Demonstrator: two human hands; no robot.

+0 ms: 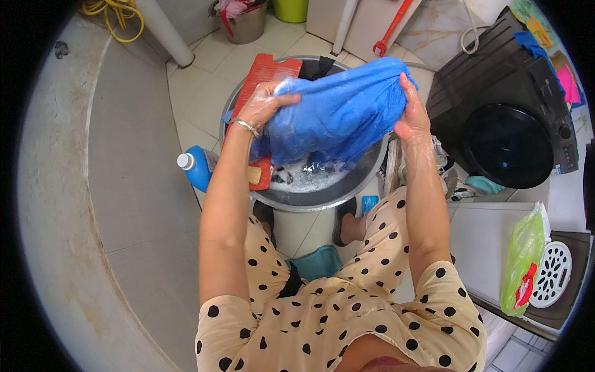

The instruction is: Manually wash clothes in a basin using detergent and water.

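A wet blue cloth (334, 111), perhaps a garment, is stretched between my two hands above a round metal basin (325, 200). My left hand (265, 104), with soap suds on it, grips the cloth's left end. At its right end my right hand (413, 109) holds it, thumb and fingers pressed on the fabric. The cloth's lower part hangs toward sudsy water (316, 176) in the basin. A red washboard (267, 67) leans inside the basin's left side, partly behind my left arm. On its lower end lies a yellowish soap bar (254, 175). Dark fabric (316, 69) shows at the far rim.
Left of the basin stands a blue bottle with a white cap (186, 161). Several shoes (395, 162) crowd its right side, near a black front-loading washing machine (502, 116). A grey wall (139, 162) bounds the left. Behind are a bucket with cloths (246, 25) and a white pipe (167, 35).
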